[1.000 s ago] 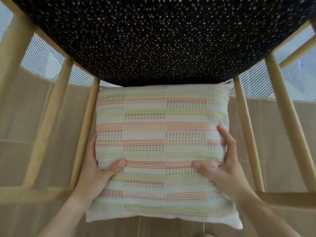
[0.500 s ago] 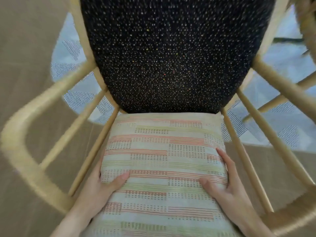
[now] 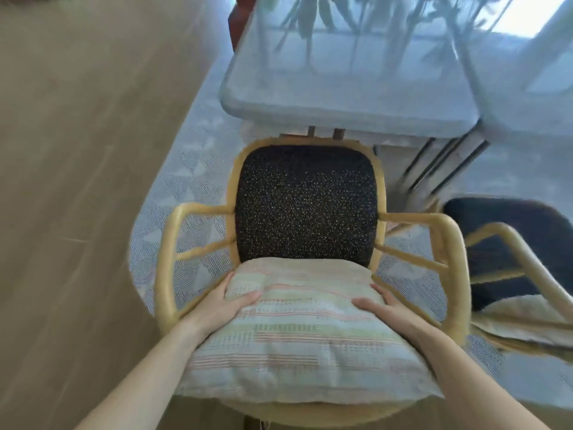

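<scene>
A pale cushion with orange and green woven stripes lies on the seat of a yellow wooden armchair with a dark speckled backrest. My left hand grips the cushion's left edge, thumb on top and fingers tucked under the side. At the right edge my right hand grips it the same way, thumb on the top face. The cushion's far edge touches the backrest.
A glossy table stands just behind the chair, reflecting plant leaves. A second chair with a dark seat and a beige cloth stands at the right. A pale patterned rug lies under the furniture; brown floor fills the left.
The view has pulled back and risen, so the whole chair, table and second chair now show. Both hands have kept their grip on the cushion's sides, nearer its far end.
</scene>
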{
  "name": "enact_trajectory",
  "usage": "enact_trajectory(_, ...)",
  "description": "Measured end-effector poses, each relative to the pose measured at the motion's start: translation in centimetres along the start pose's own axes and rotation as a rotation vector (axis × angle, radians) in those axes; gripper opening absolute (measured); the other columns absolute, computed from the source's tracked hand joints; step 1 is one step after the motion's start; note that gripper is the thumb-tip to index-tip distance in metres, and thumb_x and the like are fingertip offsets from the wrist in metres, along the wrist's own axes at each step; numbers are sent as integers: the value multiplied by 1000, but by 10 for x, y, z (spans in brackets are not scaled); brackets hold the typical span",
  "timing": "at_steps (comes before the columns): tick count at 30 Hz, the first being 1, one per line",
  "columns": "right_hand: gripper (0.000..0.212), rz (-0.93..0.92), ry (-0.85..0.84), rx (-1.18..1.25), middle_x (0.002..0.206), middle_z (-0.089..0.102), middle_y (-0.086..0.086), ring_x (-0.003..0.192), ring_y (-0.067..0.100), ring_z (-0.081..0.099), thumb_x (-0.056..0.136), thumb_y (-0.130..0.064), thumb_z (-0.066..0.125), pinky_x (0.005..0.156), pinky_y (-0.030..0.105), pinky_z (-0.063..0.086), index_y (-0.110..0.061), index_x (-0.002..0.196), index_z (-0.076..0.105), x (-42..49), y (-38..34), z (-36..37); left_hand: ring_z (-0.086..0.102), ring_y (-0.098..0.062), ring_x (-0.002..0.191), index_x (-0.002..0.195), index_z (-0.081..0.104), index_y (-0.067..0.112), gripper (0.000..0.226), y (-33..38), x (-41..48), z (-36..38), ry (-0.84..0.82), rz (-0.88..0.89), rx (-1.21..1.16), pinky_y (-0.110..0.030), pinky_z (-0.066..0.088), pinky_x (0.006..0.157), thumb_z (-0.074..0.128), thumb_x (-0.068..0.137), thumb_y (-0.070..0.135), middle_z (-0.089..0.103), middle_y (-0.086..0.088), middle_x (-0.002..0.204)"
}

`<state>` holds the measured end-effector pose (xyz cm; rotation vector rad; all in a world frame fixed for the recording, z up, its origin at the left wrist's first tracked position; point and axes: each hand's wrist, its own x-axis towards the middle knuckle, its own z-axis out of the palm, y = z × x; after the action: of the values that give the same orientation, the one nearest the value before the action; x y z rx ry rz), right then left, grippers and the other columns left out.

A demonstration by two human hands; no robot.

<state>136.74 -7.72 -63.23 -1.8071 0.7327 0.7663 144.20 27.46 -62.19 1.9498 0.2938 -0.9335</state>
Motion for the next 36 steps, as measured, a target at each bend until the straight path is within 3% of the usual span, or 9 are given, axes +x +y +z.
enact_trajectory(4, 95, 71, -35, -22, 163, 46, 5, 141, 29, 52, 85, -67, 73, 106, 34, 39, -33, 163, 30, 22, -42, -25, 64, 9, 87, 157, 40, 36, 83, 58, 29, -19, -30, -71, 37, -5, 44, 68, 79, 86, 55, 64, 20, 111)
enact_trajectory(11, 98, 153, -144, -103, 169, 39, 0, 149, 27, 45, 83, -74, 67, 119, 39, 32, -25, 163, 36, 54, -99, -81, 62, -25, 131, 153, 49, 25, 71, 134, 72, -30, -168, -220, 190, -39, 44, 118, 72, 94, 56, 64, -4, 145)
enact_trajectory(16, 101, 243, -176, -71, 153, 59, 5, 129, 26, 65, 73, -72, 74, 115, 43, 45, -22, 156, 45, 64, -114, -89, 57, -25, 138, 160, 42, 22, 93, 151, 96, -39, -244, -269, 304, -42, 36, 124, 69, 87, 72, 58, -4, 154)
enact_trajectory(20, 68, 282, -223, 24, 114, 82, 7, 96, 23, 81, 86, -60, 74, 97, 44, 61, -15, 136, 65, 61, -122, -94, 62, -19, 127, 164, 35, 23, 93, 152, 97, -43, -248, -284, 327, -34, 44, 111, 62, 91, 73, 57, 0, 149)
enact_trajectory(23, 71, 150, -65, -237, 147, 63, 7, 128, 25, 65, 97, -59, 63, 101, 31, 47, -16, 152, 53, 43, -132, -96, 41, -28, 153, 166, 30, 31, 90, 159, 90, -48, -71, -100, 393, -45, 31, 123, 67, 91, 66, 42, -5, 166)
enact_trajectory(26, 75, 5, -76, -344, 160, 50, 5, 143, 27, 51, 99, -67, 54, 114, 38, 38, -21, 158, 45, 9, -140, -94, 46, -20, 148, 156, 42, 45, 82, 181, 58, -42, -194, 58, 409, -39, 34, 114, 61, 83, 77, 52, 4, 154)
enact_trajectory(29, 84, -210, 100, -640, 146, 55, 3, 126, 27, 58, 88, -82, 50, 107, 44, 49, -27, 152, 48, -38, -128, -85, 43, -6, 134, 140, 56, 48, 79, 179, 21, -25, -196, 287, 713, -39, 36, 111, 60, 74, 91, 50, 18, 139)
enact_trajectory(32, 62, -728, 451, -772, 110, 63, -1, 97, 25, 59, 84, -74, 62, 86, 40, 52, -22, 116, 69, -83, -100, -54, 45, 7, 107, 120, 63, 48, 77, 163, -18, -6, -183, 600, 797, -26, 39, 95, 57, 63, 100, 52, 26, 112)
enact_trajectory(36, 58, -766, 223, -986, 96, 69, -11, 85, 17, 65, 77, -80, 60, 76, 32, 53, -29, 102, 72, -97, -78, -11, 53, -8, 108, 122, 63, 44, 74, 128, -37, 10, -166, 837, 985, -28, 43, 95, 60, 68, 95, 58, 16, 117)
